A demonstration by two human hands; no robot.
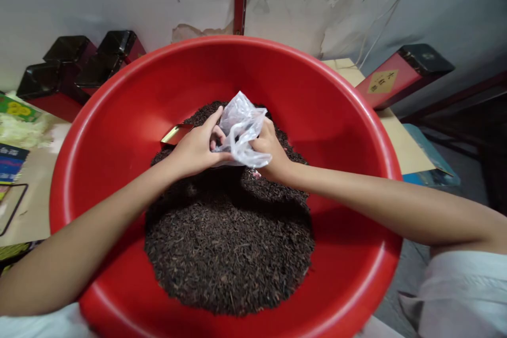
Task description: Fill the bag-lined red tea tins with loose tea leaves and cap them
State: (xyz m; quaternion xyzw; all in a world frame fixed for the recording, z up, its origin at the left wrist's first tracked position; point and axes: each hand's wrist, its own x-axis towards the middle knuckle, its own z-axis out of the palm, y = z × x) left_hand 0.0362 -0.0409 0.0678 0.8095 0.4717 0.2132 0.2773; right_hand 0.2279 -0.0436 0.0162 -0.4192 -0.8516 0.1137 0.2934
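A big red plastic basin [119, 132] fills the view, holding a heap of dark loose tea leaves [229, 243]. Over the far side of the heap, both my hands grip a small crumpled clear plastic bag [241, 129]. My left hand [196, 148] pinches the bag's left side with curled fingers. My right hand [271, 153] clutches its right side from below. Just left of my left hand, a small red and gold scoop or tin lid [176, 134] lies half sunk in the leaves.
Black-lidded red tea boxes [75, 66] stand at the back left. Another long red box [400, 76] lies at the right on a cardboard surface [404, 142]. Printed packets [13, 111] lie at the far left. A peeling wall [317, 0] stands behind.
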